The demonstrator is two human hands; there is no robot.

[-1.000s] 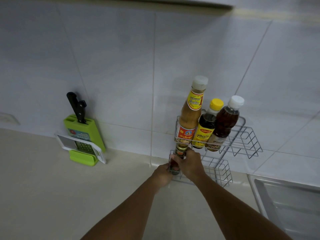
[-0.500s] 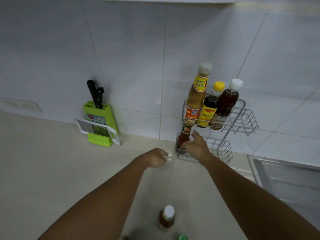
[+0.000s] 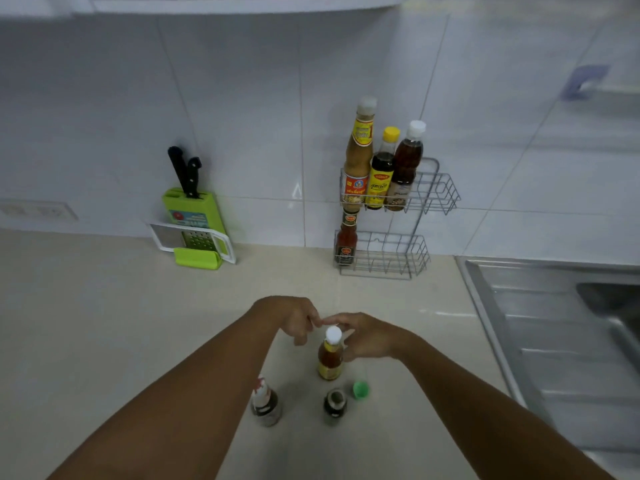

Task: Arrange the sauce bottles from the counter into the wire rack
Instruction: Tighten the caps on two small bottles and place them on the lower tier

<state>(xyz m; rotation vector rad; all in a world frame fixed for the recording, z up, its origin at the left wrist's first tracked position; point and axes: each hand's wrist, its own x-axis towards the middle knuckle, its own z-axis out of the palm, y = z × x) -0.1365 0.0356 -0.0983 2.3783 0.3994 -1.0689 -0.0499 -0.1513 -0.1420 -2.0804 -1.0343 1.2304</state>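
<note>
The wire rack [image 3: 438,194] hangs on the tiled wall. Its upper tier holds a tall tan sauce bottle [image 3: 358,157], a yellow-capped dark bottle [image 3: 381,171] and a white-capped brown bottle [image 3: 407,164]. A small red sauce bottle [image 3: 346,239] stands at the left end of the lower tier [image 3: 398,261]. On the counter a white-capped amber bottle [image 3: 330,358] stands upright. My right hand [image 3: 370,337] curves open around its neck from the right. My left hand [image 3: 296,317] hovers just left of the cap, loosely curled and holding nothing.
Nearer to me stand a red-and-white-capped dark bottle [image 3: 265,403], a small dark jar [image 3: 335,407] and a green-capped item [image 3: 361,389]. A green knife block [image 3: 188,209] with a grater [image 3: 194,240] leans at the wall. A steel sink [image 3: 554,341] lies to the right.
Both hands let go of the small red bottle in the lower tier and drew back toward me. They now sit at the white-capped bottle on the counter; the view tilted down.
</note>
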